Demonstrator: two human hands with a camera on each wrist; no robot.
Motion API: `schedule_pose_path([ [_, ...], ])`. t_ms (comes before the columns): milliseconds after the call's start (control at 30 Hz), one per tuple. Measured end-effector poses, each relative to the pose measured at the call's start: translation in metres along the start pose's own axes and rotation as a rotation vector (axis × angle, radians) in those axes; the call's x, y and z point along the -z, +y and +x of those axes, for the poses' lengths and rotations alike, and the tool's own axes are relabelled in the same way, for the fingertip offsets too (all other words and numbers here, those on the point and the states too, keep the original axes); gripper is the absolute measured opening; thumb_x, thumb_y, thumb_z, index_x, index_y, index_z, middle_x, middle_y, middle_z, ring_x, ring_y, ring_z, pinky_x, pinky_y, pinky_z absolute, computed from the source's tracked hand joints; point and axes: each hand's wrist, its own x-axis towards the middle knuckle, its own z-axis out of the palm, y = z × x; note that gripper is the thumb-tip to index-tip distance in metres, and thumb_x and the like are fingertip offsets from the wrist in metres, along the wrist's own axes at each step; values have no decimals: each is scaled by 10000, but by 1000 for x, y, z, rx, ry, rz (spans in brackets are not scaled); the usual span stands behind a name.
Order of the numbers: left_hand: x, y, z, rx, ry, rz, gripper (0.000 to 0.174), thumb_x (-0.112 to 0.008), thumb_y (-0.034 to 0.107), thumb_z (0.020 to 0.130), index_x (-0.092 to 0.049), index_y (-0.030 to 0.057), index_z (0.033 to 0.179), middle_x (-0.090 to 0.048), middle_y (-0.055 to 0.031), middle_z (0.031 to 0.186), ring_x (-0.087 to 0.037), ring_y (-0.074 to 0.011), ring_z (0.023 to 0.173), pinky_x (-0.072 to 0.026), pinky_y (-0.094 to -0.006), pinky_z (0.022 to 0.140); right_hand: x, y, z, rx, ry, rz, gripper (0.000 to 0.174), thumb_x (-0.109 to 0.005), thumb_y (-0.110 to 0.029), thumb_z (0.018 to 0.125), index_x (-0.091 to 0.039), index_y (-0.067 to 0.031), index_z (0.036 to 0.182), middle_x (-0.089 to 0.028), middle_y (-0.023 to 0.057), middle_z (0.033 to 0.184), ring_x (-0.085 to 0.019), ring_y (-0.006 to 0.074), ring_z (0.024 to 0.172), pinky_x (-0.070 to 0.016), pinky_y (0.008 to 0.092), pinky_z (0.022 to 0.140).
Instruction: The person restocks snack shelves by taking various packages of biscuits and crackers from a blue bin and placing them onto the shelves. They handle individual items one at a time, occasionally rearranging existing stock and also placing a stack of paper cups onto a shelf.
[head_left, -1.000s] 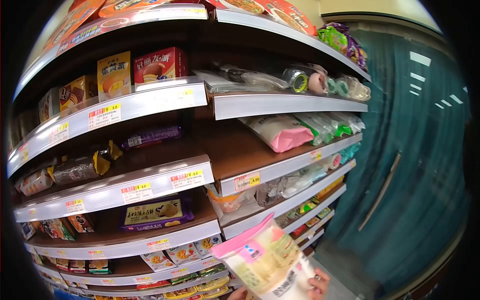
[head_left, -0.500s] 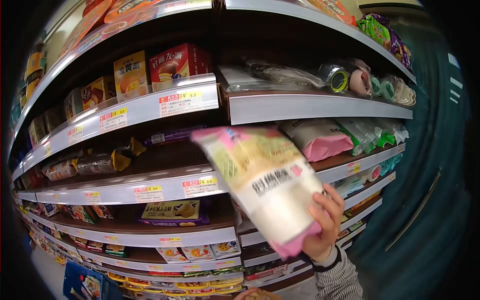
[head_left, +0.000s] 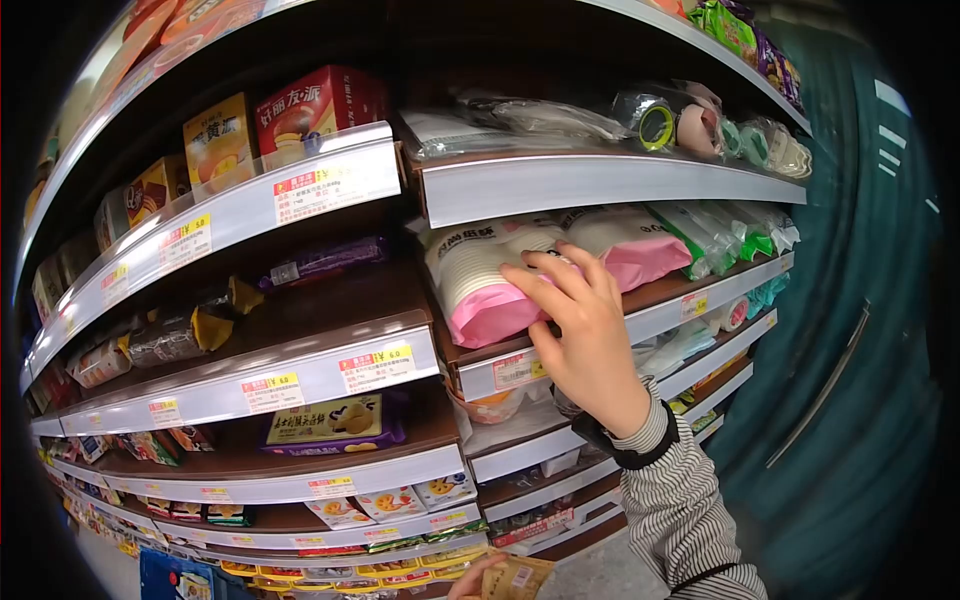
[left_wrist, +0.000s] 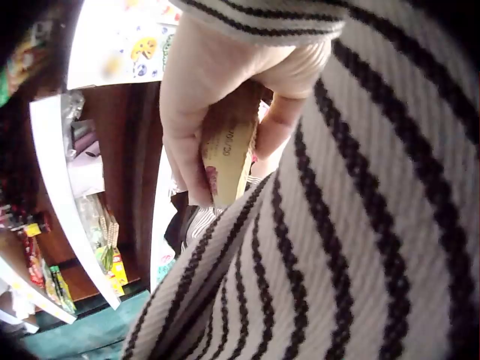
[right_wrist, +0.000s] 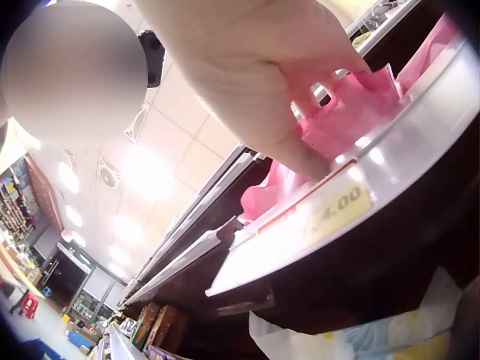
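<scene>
A pink-ended plastic pack of stacked white paper cups (head_left: pixel 490 275) lies on the shelf below the right-hand top tier, its pink end facing out at the shelf edge. My right hand (head_left: pixel 590 345) rests on it, fingers stretched over its right side and thumb low by the front. In the right wrist view, that hand (right_wrist: pixel 255 82) touches the crinkled pink wrap (right_wrist: pixel 349 112) just above the price strip. Low in the head view, my left hand (head_left: pixel 470 580) holds a small tan packet (head_left: pixel 517 577). The left wrist view shows the fingers and thumb gripping the packet (left_wrist: pixel 229 154) by its sides.
A second pink-ended pack (head_left: pixel 640 250) and green-marked clear bags (head_left: pixel 720 240) lie to the right on that shelf. The shelf above (head_left: pixel 610 190) overhangs the packs. Snack boxes (head_left: pixel 305 110) fill the left shelves. A teal curtain (head_left: pixel 850 300) hangs at far right.
My right hand has carried the cup pack up from low in front of the shelves and laid it on the shelf, left of the similar pack. Its fingers have loosened from the pack's end.
</scene>
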Motion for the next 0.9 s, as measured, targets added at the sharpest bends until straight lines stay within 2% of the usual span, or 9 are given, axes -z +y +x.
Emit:
schedule_pose_path([
  [67, -1, 2, 3, 23, -3, -24, 794, -607, -48, 695, -290, 31, 1418, -381, -143, 1394, -420, -298, 1269, -394, -378, 992, -6, 4, -2, 21, -15, 114, 469, -550, 16, 723, -586, -114, 1172, -540, 103, 1166, -431, 347, 1155, -331, 472, 981],
  [233, 4, -3, 10, -2, -70, 90, 793, -605, -52, 688, -298, 32, 1415, -359, -136, 1415, -418, -295, 1269, -392, -370, 991, 0, 4, -4, 41, -42, 90, 468, -544, -21, 733, -562, -102, 1194, -529, 109, 1187, -425, 353, 1166, -334, 471, 981],
  [367, 4, -2, 14, 15, -93, 78, 784, -609, -45, 693, -304, 28, 1411, -360, -137, 1412, -415, -293, 1271, -391, -370, 990, 0, 3, -6, 40, -56, 48, 479, -543, -59, 741, -538, -98, 1218, -513, 108, 1213, -415, 353, 1179, -321, 479, 988],
  [467, 5, -1, 14, 40, -98, 32, 818, -608, -45, 696, -267, 56, 1432, -350, -142, 1414, -409, -298, 1274, -402, -383, 982, -1, 5, -8, 47, -64, 38, 490, -541, -65, 747, -527, -106, 1235, -495, 111, 1236, -404, 357, 1191, -307, 490, 999],
  [533, 4, 0, 14, 117, -26, 9, 862, -607, -41, 700, -215, 94, 1455, -360, -151, 1407, -411, -306, 1273, -415, -399, 973, 1, 6, -11, 51, -79, 36, 513, -545, -65, 758, -509, -115, 1267, -471, 129, 1269, -381, 373, 1219, -295, 511, 1011],
  [633, -11, 7, 18, 91, 47, -37, 903, -601, -58, 701, -163, 120, 1471, -373, -156, 1396, -440, -310, 1250, -433, -402, 956, 20, -3, -24, 33, -57, 56, 519, -554, -60, 764, -507, -119, 1278, -459, 143, 1288, -366, 382, 1238, -296, 522, 1012],
  [667, -13, 9, 21, 81, 18, -74, 853, -610, -70, 712, -224, 117, 1449, -357, -160, 1408, -444, -314, 1247, -434, -405, 957, 27, -3, -36, 10, -48, 108, 513, -561, -54, 766, -520, -123, 1272, -452, 154, 1298, -366, 389, 1240, -295, 524, 1010],
  [767, -6, 11, 35, 106, -16, -76, 827, -612, -68, 718, -245, 110, 1437, -360, -160, 1404, -445, -314, 1246, -435, -406, 956, 51, -10, -80, -103, -73, 322, 362, -596, -48, 775, -614, -68, 1136, -550, 145, 1179, -502, 352, 1110, -394, 442, 941],
  [900, 8, 8, 45, 159, -30, -88, 776, -616, -65, 730, -286, 96, 1413, -366, -159, 1396, -448, -313, 1243, -437, -407, 954, 57, -21, -146, -437, -214, 670, 222, -604, -43, 828, -647, -18, 1043, -633, 143, 993, -607, 274, 927, -479, 346, 811],
])
